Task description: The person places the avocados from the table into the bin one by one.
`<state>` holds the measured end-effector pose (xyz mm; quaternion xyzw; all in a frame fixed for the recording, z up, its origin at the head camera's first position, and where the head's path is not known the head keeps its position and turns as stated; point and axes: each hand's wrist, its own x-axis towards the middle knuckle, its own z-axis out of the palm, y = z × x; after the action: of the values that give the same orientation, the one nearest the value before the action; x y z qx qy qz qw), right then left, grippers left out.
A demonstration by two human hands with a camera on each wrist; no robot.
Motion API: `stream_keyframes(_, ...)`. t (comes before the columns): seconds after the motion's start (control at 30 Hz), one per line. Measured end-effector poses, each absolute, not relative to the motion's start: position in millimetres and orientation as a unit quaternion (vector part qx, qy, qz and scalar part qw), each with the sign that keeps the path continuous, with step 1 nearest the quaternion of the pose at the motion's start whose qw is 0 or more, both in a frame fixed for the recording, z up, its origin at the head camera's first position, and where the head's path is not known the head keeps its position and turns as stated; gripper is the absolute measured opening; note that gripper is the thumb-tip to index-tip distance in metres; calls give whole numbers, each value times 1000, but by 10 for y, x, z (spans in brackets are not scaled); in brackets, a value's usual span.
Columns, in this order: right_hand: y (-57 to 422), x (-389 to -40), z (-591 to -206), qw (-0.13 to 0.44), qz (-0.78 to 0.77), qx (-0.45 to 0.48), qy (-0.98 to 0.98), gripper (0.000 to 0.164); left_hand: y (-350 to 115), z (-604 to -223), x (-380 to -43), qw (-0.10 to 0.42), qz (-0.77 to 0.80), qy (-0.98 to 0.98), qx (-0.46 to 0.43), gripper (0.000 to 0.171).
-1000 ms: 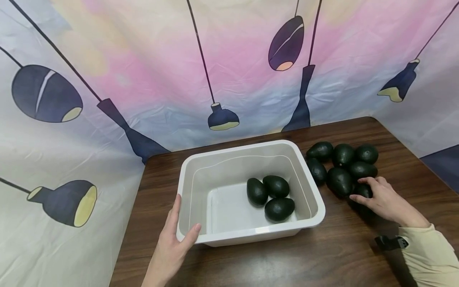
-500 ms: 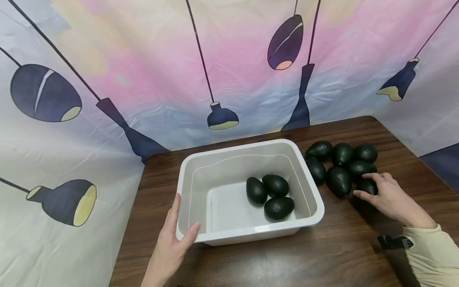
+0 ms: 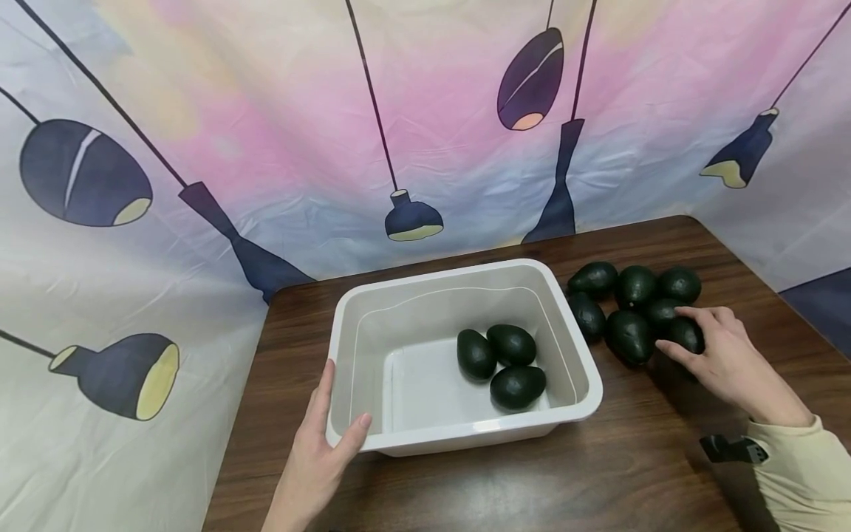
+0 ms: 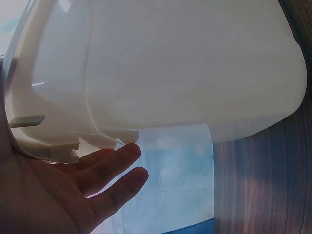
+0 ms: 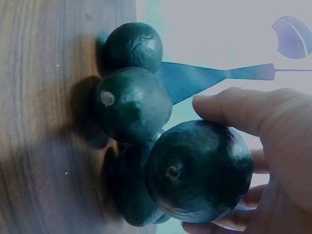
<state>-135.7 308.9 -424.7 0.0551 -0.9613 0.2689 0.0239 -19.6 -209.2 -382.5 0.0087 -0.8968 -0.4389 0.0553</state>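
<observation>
Avocados (image 3: 629, 337): count is ten, three lying inside one white tub (image 3: 479, 428) and seven grouping outside it on the desk (image 3: 532, 488), around 2 to 3 o'clock of the tub (head view, 12 being the far side).

Right hand (image 3: 725, 362): gripping one of the seven, the held avocado (image 3: 686, 332), between thumb and fingers. It is sitting at the group's 4 o'clock edge, near three o'clock of the tub. Its scarred end is facing the right wrist camera, so the long axis is running roughly along that line of sight. Whether its underside is touching the desk: cannot tell.

Left hand (image 3: 312, 451): touching the tub's near-left corner at 8 o'clock, fingers extending fairly straight along the outer wall, thumb lying at the near rim.

Axes inside the tub: left avocado (image 3: 476, 355) is running 11 to 5; far avocado (image 3: 511, 345), 10 to 4; near avocado (image 3: 518, 388), nearly 9 to 3. All three are resting toward the tub's 3 o'clock end.
</observation>
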Motion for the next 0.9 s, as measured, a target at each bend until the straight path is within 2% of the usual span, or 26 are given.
stream_keyframes(0.9, 2811, -1331, -3864, 110, 300, 103, -942, 66, -2096, -3816, -187, 49, -448, -893, 13, 82)
